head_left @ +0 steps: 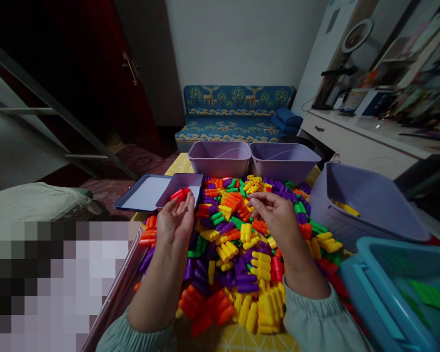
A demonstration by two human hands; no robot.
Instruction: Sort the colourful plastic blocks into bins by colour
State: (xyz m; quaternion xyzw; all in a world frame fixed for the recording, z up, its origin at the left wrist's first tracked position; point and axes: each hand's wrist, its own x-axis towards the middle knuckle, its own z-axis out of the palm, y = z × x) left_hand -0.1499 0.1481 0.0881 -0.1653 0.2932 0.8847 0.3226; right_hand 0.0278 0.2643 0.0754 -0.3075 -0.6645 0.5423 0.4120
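Head view: the person's left hand (pixel 175 217) cradles red pieces (pixel 181 194) before the lilac box (pixel 179 182), palm up, probably so they rest securely; the right hand's (pixel 273 212) grip is narrow (contents impossible to tell) above the worktop's (pixel 220 341) multicoloured heap (pixel 227 251).

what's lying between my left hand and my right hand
In the head view, a jumble of orange, yellow, green and purple pieces fills the stretch between your left hand and right hand.
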